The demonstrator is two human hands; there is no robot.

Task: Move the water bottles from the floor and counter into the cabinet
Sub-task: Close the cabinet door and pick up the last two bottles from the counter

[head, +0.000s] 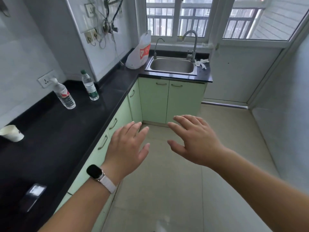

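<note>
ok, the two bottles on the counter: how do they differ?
The green-capped bottle has a green cap and a green-and-white label; the white-capped bottle has a white cap and a red-and-white label. The green-capped one stands farther along the counter, nearer the sink. Both are clear plastic, upright and untouched.

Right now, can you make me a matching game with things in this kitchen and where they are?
Things:
1. clear plastic bottle with the green cap
2. white and orange plastic bag
3. white paper cup
4. black smartwatch on a white strap

Places:
A. on the left wrist
B. lying tipped on the black counter, nearest the camera
C. standing upright on the black counter beside a red-labelled bottle
D. in the counter corner, left of the steel sink

Pairs: 1-C, 2-D, 3-B, 4-A
</note>
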